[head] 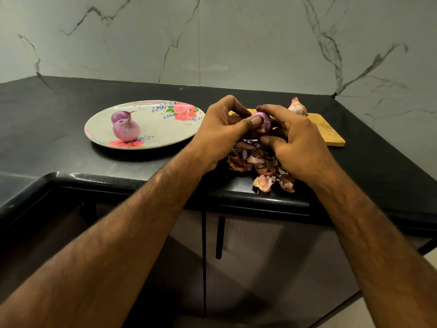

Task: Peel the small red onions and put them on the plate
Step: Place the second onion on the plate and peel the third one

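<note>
Now onion (pixel 266 120) (btwn L hand (pixel 220 136), R hand (pixel 300 145))

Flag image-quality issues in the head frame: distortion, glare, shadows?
Head view: wide-angle distortion bows the edge of the black countertop; dim light, faint sheen there, no harsh glare; the onion gripped by left hand and right hand is sharp; the onion peels beneath sit in shadow.

Black countertop (pixel 59 119): plate (pixel 163 125), cutting board (pixel 327 131), onion skins (pixel 262 165).
</note>
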